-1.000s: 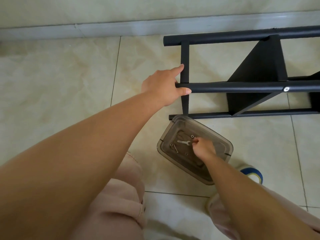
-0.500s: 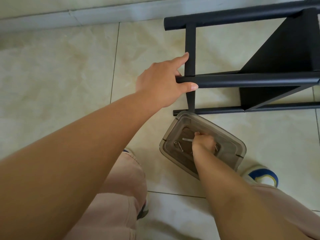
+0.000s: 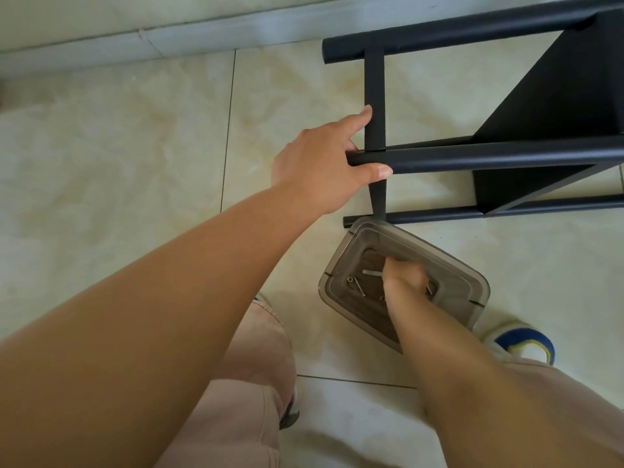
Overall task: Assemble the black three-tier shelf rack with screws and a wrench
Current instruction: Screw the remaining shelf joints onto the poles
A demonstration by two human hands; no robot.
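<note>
Rack (image 3: 506, 157) partly built, lying on its side on the tiled floor (image 3: 118, 163).
Left hand (image 3: 324, 163) grips a tube end; right hand (image 3: 403, 276) curls over the wrench (image 3: 372, 272) among screws (image 3: 357, 286) in the tray (image 3: 472, 288), its hold unclear; fastening remains.

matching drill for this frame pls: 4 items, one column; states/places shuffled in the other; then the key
Items
1. left hand
2. right hand
3. screws
4. shoe

States/places
A. lying loose on the tray's floor
B. on the tile, beside the tray's near right corner
C. grips the end of a black rack bar
D. down inside the smoky clear tray, fingers curled at the silver wrench

Pairs: 1-C, 2-D, 3-A, 4-B
</note>
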